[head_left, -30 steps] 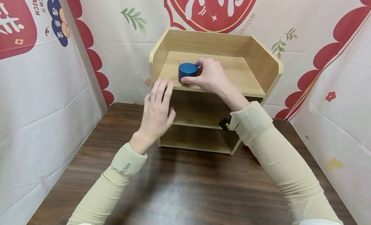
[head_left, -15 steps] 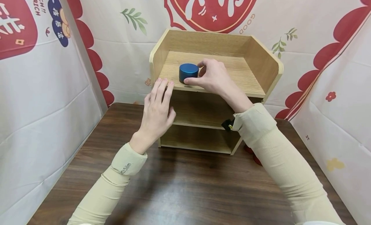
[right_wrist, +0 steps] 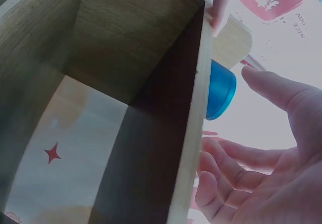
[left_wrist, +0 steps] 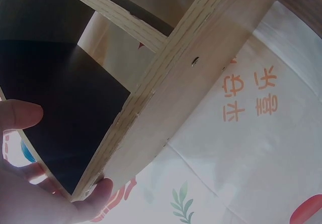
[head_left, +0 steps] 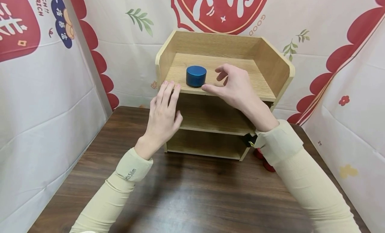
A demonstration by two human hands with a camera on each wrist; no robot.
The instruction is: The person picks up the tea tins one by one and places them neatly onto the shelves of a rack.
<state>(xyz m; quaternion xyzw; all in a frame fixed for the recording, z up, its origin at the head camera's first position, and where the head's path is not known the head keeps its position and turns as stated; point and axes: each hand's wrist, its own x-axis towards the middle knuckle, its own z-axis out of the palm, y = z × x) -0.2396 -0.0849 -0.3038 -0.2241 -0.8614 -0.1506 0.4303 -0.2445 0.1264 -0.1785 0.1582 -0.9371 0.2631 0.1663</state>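
Note:
A short blue metallic cylinder [head_left: 196, 76] stands upright on the top level of a small wooden shelf unit [head_left: 240, 66], near its front left. My right hand [head_left: 236, 84] is just right of it, thumb and fingers spread apart and holding nothing. A gap between that hand and the cylinder [right_wrist: 221, 90] shows in the right wrist view. My left hand [head_left: 162, 118] rests its extended fingertips on the top board's front left corner. In the left wrist view, its thumb [left_wrist: 22, 114] lies in front of the dark underside of that board, below the edge.
The shelf unit has two lower levels [head_left: 207, 144] and stands at the back of a dark wooden table [head_left: 186, 193]. Red round objects [head_left: 267, 164] sit at its right foot, partly behind my right sleeve. White printed cloth [head_left: 120, 56] surrounds the table.
My right hand has let go of the blue cylinder and drawn back to the right and slightly down. The cylinder stays on the top board. My left hand has kept its place.

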